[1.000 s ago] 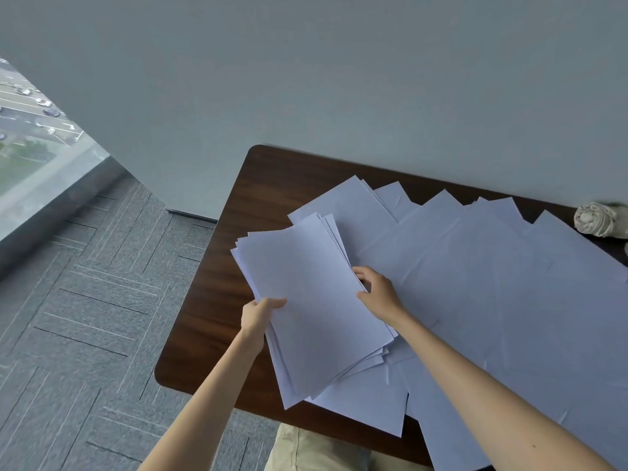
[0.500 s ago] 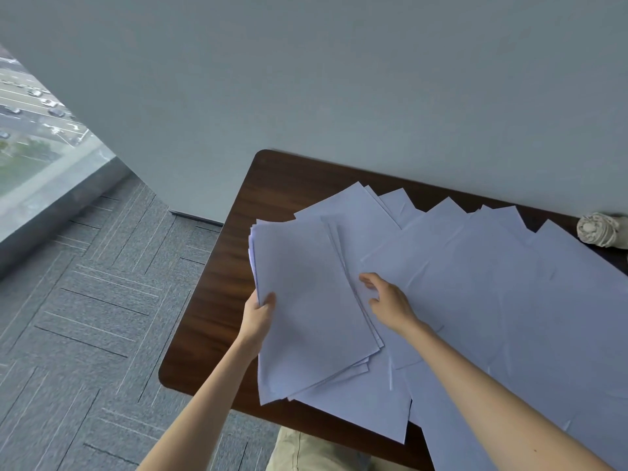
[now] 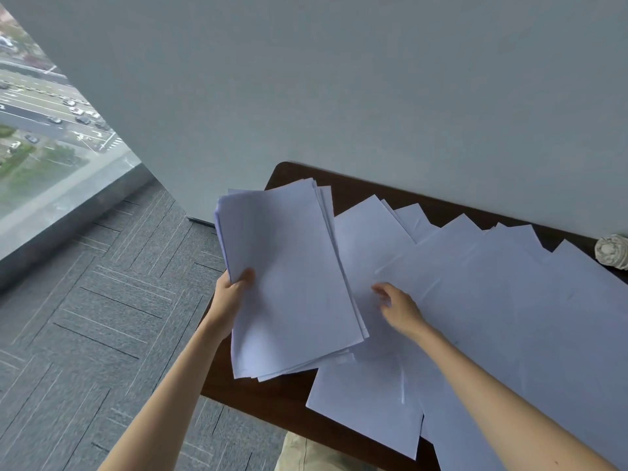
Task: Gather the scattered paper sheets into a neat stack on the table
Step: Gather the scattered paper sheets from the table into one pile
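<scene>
One wide-angle view from a head-worn camera, aimed forward and steeply down.

The table (image 3: 278, 399) is seen from close above, within the person's reach, its right part cut off by the frame edge. Both forearms enter from the bottom; the left hand (image 3: 234, 294), gripping the paper stack (image 3: 289, 283), and the right hand (image 3: 397, 307) are framed near centre. Wall (image 3: 373, 96) fills the top, floor (image 3: 102, 317) and window (image 3: 51, 147) the left.

The person wears beige trousers (image 3: 317, 453); left hand (image 3: 232, 295) and right hand (image 3: 402, 309) are bare
</scene>
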Tool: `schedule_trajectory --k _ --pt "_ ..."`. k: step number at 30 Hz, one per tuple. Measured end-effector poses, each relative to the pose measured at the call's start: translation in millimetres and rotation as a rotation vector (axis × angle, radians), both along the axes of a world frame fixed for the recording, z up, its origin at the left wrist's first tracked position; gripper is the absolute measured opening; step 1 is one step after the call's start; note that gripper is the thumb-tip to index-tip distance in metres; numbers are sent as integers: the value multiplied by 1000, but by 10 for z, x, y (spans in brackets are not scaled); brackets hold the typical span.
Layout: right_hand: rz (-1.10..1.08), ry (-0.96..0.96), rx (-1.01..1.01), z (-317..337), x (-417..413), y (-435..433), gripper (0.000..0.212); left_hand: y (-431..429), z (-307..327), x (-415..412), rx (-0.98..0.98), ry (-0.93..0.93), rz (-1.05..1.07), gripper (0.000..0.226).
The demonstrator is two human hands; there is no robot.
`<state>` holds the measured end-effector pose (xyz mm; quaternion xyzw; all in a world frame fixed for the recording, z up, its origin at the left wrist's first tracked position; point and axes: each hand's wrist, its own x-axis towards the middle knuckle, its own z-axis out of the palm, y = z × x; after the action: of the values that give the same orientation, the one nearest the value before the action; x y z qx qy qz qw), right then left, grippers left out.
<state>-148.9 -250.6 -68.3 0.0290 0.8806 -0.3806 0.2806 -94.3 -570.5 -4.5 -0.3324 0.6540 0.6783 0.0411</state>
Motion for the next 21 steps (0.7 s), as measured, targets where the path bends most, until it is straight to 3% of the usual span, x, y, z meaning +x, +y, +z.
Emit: schedule_trajectory --k 2,5,8,16,21 --pt "-137 -78 -132 184 -35 -121 31 23 107 -91 53 16 -53 33" --pt "-308 -354 -509 653 -85 -227 36 133 258 -242 128 32 -147 16" --pt "-393 -441 -748 930 -128 -169 48 278 384 -376 216 29 -236 20" --pt "-500 -425 -933 1123 -176 177 56 528 702 -674 261 7 -450 39" --pt "-557 -456 -1059 1185 -254 359 68 631 800 -873 186 14 -483 25"
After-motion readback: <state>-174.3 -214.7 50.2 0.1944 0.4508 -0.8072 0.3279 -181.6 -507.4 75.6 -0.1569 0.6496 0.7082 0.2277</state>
